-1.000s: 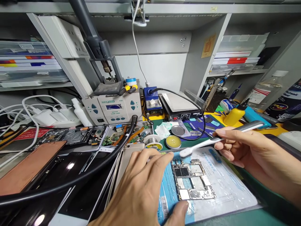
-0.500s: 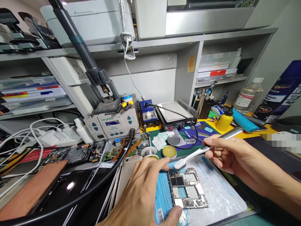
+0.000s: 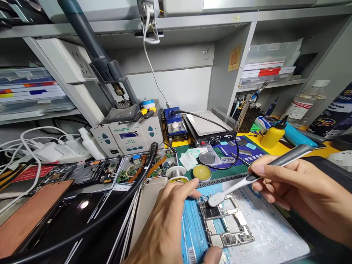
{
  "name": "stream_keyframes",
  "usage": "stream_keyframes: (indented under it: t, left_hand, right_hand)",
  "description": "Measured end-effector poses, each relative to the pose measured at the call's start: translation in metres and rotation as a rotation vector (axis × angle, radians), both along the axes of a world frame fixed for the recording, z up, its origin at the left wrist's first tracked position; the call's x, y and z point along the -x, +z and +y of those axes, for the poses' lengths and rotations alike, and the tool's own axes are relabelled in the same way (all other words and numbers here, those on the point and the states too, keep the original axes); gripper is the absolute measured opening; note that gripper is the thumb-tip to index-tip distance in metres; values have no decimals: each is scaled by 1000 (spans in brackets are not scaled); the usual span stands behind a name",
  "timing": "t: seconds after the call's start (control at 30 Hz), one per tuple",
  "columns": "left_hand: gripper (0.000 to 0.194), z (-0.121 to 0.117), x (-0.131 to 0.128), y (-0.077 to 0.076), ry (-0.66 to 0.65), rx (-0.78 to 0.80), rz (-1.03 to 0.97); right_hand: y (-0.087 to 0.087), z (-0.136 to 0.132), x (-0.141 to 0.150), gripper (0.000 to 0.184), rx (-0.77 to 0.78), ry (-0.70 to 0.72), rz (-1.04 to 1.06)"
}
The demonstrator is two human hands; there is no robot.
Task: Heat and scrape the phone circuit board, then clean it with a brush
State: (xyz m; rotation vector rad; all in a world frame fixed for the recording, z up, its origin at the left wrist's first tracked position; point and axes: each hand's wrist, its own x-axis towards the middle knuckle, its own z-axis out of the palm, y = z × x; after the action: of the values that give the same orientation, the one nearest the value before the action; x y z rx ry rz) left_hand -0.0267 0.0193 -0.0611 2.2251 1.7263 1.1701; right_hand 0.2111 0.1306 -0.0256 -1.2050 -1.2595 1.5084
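Observation:
A phone circuit board with a dark square chip lies flat on a blue and silver plastic pouch. My right hand is closed round the dark grip of a white toothbrush, whose head is over the board's upper left, at the dark chip. The bristles are hidden beneath the head. My left hand arches along the board's left side, thumb and fingers spread apart. Its index finger is near the top left corner and its thumb near the bottom left corner; whether they touch the board I cannot tell.
Behind the board are a solder spool and an open tin of yellow paste. A thick black hose crosses the phones at left. A hot air station, a hot plate and a yellow bottle stand further back.
The toothbrush head has moved from the board's top edge down onto the dark chip. My view has tilted down a little. The left hand keeps its spread pose by the board.

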Motion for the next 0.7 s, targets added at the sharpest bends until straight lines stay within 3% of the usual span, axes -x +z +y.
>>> stream_keyframes:
  t: [0.23, 0.47, 0.57, 0.7]
  left_hand:
    - [62, 9, 17, -1, -72, -56, 60]
    - [65, 18, 29, -1, -127, -65, 194]
    - [67, 14, 29, -5, -115, -119, 217]
    - [61, 10, 26, -10, -114, -142, 172]
  right_hand:
    - [-1, 2, -4, 40, 9, -17, 41]
    - [-2, 2, -9, 34, -23, 5, 54]
    - [-4, 1, -9, 36, -51, 79, 3]
    - [-2, 1, -8, 45, -68, -9, 4]
